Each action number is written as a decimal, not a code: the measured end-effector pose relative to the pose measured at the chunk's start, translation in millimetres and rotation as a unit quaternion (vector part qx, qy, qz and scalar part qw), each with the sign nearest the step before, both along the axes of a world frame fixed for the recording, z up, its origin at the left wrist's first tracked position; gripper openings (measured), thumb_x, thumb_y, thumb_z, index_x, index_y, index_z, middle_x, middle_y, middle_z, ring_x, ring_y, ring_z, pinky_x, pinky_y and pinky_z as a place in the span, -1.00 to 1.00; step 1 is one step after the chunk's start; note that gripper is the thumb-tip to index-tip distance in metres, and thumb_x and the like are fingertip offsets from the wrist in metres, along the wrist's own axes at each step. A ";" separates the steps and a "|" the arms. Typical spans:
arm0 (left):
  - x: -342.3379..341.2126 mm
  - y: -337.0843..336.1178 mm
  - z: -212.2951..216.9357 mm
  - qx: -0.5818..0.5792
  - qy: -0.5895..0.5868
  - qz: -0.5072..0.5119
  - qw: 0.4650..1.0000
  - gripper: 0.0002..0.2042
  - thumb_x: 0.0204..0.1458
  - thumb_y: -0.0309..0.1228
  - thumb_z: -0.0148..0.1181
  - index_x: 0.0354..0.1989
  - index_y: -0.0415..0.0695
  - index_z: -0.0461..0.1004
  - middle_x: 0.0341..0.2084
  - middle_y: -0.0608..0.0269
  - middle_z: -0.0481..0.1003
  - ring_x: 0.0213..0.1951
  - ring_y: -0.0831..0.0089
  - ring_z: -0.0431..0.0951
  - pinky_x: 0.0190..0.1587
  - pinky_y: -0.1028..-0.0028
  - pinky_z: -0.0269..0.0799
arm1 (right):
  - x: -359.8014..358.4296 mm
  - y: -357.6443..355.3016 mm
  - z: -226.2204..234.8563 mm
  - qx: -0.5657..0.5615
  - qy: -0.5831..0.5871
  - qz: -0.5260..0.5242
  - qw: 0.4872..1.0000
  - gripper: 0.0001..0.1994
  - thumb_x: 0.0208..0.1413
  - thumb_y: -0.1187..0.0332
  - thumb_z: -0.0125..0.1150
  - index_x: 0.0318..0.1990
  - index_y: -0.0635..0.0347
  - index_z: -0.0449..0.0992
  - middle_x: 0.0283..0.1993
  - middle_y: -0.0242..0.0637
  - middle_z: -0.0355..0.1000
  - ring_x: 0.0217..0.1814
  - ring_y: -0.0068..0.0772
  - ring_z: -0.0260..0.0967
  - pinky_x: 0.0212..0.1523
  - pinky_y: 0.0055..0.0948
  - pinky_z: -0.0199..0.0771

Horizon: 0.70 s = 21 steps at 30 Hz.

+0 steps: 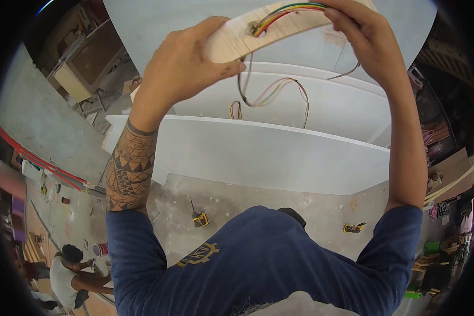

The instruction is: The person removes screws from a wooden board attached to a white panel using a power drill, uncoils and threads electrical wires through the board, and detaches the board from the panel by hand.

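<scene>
A pale wooden strip [224, 45] with a rounded left end is held up at the top of the view. My left hand [187, 60] grips that end, its thumb along the lower edge. My right hand [366, 39] is closed on the strip farther right. Green, yellow and red electrical wires [287, 13] come out of a hole in the strip and run along its face under my right fingers. More thin wires [263, 102] hang in a loop below the strip, in front of a long white cabinet box [268, 150]. The strip's upper edge is partly cut off.
A yellow and black cordless drill [199, 218] lies on the concrete floor, with another yellow power tool [354, 228] to the right. A person [71, 276] crouches at lower left near a paint bucket [100, 249]. Red pipes [39, 163] run along the left; piled materials [440, 253] line the right.
</scene>
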<state>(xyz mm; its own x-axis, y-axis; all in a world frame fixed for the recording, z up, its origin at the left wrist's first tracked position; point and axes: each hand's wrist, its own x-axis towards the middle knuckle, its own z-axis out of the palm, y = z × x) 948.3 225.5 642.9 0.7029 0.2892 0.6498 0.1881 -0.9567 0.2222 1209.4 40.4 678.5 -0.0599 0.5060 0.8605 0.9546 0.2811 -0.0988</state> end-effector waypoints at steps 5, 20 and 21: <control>31.5 5.0 -18.6 -0.006 0.051 0.026 0.998 -0.39 -0.08 -0.23 0.62 0.18 -0.14 0.59 -0.22 -0.04 0.70 -0.22 0.12 0.73 -0.07 0.30 0.61 | -1.6 43.8 7.0 -0.054 -0.101 -0.069 0.991 -0.83 0.22 0.44 0.40 -0.09 0.27 0.76 -0.17 -0.08 0.53 -0.22 -0.11 0.55 -0.14 -0.22 0.59; 157.7 -9.6 -38.4 -0.151 0.051 0.161 0.974 -0.34 -0.09 -0.32 0.63 0.23 -0.25 0.56 -0.12 0.16 0.68 -0.15 0.36 0.67 0.01 0.36 0.59 | 152.9 113.0 -69.5 -0.058 -0.044 0.191 0.979 -0.68 0.27 0.41 0.34 0.17 0.14 0.64 -0.15 -0.07 0.48 -0.17 -0.14 0.54 -0.19 -0.23 0.56; 164.3 -12.3 -39.3 -0.141 0.083 0.179 0.970 -0.33 -0.10 -0.33 0.64 0.23 -0.25 0.55 -0.13 0.13 0.68 -0.15 0.35 0.68 0.01 0.35 0.60 | 160.8 117.6 -73.4 -0.083 -0.041 0.190 0.977 -0.67 0.27 0.41 0.34 0.18 0.11 0.64 -0.15 -0.08 0.48 -0.15 -0.14 0.56 -0.17 -0.24 0.57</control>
